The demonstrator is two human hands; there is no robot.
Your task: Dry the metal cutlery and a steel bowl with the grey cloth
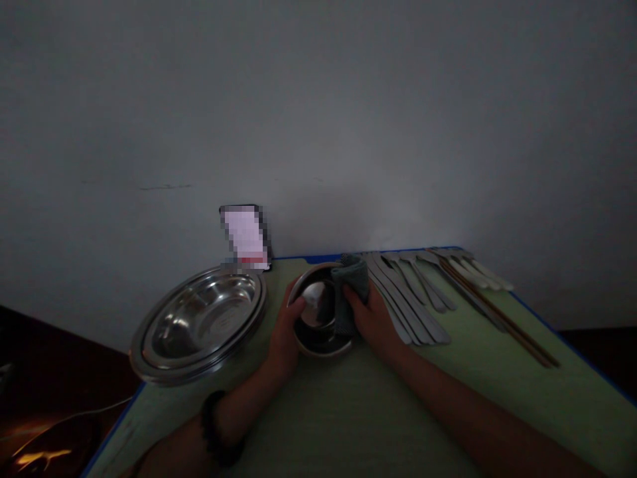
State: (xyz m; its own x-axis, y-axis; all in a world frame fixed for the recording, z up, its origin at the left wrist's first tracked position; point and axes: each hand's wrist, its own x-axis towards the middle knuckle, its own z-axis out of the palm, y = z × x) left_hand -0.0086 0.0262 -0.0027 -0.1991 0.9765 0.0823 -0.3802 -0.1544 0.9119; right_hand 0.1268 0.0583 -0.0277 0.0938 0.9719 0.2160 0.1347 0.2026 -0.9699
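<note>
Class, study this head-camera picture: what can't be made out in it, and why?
All in the head view:
- Part of the bowl's inside: covered by the cloth.
- Most fingers of the left hand: behind the bowl.
- What the phone shows: blurred into blocks.
- The number of stacked basins: hidden by nesting.
- The table's near edge: cut off by the picture's bottom.

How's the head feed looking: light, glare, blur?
Head view: dim overall; bright glints on the metal basins and a pale highlight inside the bowl; the propped screen bright but pixelated; the cloth dark, its fine texture mostly lost in softness.
</note>
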